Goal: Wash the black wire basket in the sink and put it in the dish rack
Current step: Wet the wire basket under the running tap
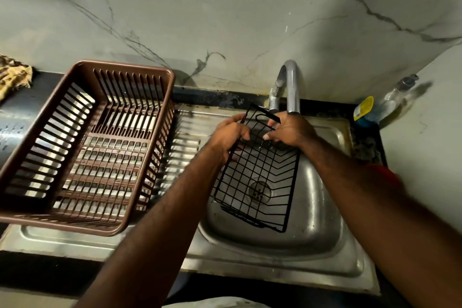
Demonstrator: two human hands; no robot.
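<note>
The black wire basket (257,177) is held tilted over the steel sink (322,227), its upper end under the curved tap (290,82). My left hand (231,136) grips the basket's left rim. My right hand (287,130) grips the wires at its top end, just below the spout. A thin trickle of water seems to fall near my right fingers. The brown plastic dish rack (82,145) stands empty on the drainboard to the left of the sink.
A clear soap dispenser bottle (397,97) and a yellow-labelled item (363,107) sit at the back right corner. A patterned cloth (13,75) lies at the far left on the dark counter. A marble wall rises behind the tap.
</note>
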